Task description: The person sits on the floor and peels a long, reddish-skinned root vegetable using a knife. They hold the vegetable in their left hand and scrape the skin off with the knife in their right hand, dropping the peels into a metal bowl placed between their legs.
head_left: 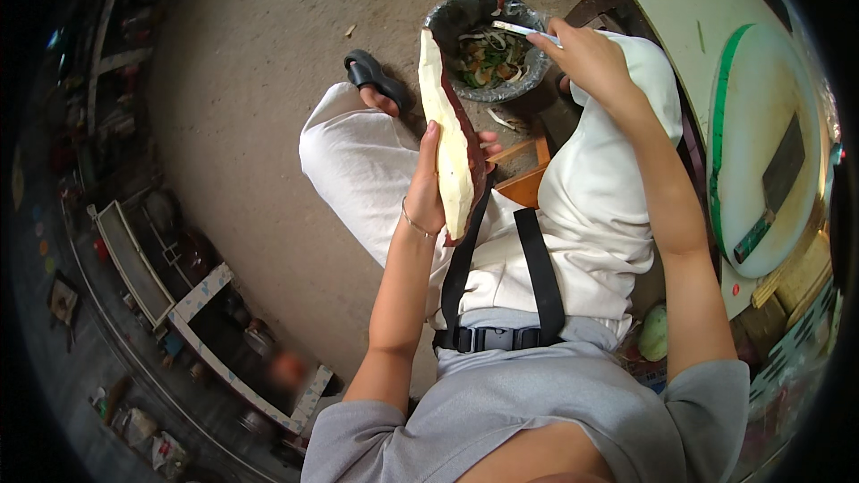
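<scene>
A long, partly peeled red-skinned root vegetable [453, 154], seemingly a sweet potato, stands nearly upright in my left hand [429, 178]. Its pale flesh shows on one side and dark red skin remains on the other. My right hand [584, 54] grips a light-coloured peeler [520, 30] by its handle, over the right rim of a lined waste bin [493, 90]. Peelings and green scraps [493, 60] lie inside the bin, and a strip of red peel [500, 0] hangs at its far rim. The peeler is apart from the vegetable.
On the pale table [684, 7] at right, a cleaver [784, 164] rests on a round green-edged cutting board [745, 94]. Scraps [502, 119] lie on the floor beside the bin. A wooden stool [523, 184] is between my legs. Cluttered shelves [201, 295] stand at left.
</scene>
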`<action>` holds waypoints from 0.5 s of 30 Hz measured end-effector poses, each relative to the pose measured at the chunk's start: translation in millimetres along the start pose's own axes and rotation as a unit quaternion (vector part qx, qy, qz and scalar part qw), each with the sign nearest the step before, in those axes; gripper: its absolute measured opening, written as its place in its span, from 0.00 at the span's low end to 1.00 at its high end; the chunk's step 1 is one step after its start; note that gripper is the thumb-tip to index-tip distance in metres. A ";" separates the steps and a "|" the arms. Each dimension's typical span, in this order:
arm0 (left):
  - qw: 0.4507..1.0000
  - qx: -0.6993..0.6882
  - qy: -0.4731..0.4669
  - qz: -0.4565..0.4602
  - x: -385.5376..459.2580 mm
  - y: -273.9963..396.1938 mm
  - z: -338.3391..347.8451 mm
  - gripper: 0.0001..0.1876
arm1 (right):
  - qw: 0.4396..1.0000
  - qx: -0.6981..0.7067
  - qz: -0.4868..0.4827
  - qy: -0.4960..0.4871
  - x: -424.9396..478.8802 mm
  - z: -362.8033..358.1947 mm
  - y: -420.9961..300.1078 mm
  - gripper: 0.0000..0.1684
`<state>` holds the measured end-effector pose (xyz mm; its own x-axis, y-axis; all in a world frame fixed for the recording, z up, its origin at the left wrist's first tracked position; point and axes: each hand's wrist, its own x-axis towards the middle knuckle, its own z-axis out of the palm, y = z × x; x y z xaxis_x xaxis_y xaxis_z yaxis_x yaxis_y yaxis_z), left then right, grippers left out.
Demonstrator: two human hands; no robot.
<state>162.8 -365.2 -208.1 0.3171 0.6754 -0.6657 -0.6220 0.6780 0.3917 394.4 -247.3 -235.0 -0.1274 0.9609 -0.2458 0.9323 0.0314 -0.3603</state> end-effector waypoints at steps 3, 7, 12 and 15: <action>1.000 0.000 0.003 0.023 4.4 3.3 1.2 0.31 | 0.999 0.030 0.007 0.005 -9.7 7.5 -12.9 0.26; 0.999 -0.034 -0.001 0.031 13.7 4.4 -0.3 0.29 | 0.975 0.208 -0.034 0.064 -33.4 13.9 -31.2 0.28; 0.992 -0.126 -0.013 0.024 19.4 9.7 -0.7 0.30 | 0.952 0.274 -0.140 0.011 -86.5 7.7 -53.6 0.32; 0.975 -0.222 -0.009 0.009 25.9 11.9 0.0 0.28 | 0.956 0.217 -0.200 0.006 -114.4 6.2 -61.6 0.32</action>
<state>163.6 -339.6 -220.7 0.3123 0.6941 -0.6487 -0.8751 0.4759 0.0879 349.4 -360.9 -190.2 -0.4375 0.8992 -0.0020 0.5816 0.2813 -0.7633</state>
